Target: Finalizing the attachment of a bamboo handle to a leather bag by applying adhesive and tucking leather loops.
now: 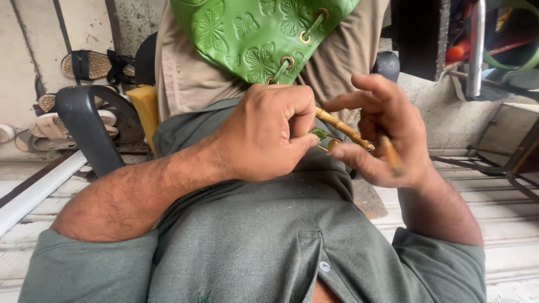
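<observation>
A green leather bag [252, 33], embossed with flowers and fitted with gold eyelets, lies on my lap over beige trousers. My left hand [269, 132] is clenched, pinching a small green strap end [319, 133] between thumb and forefinger. Right beside it, my right hand [382, 137] holds a golden, bamboo-like handle piece [343, 128] with the forefinger stretched out above it. The handle runs from under my left knuckles into the right palm, and its lower end is hidden by the fingers. A green cord [311, 25] threads through the bag's eyelets.
A black chair armrest [84, 126] curves at the left, with a yellow block [145, 109] beside it. Sandals [84, 64] lie on the floor at the far left. A metal frame [505, 163] and a chrome pole [475, 47] stand on the right.
</observation>
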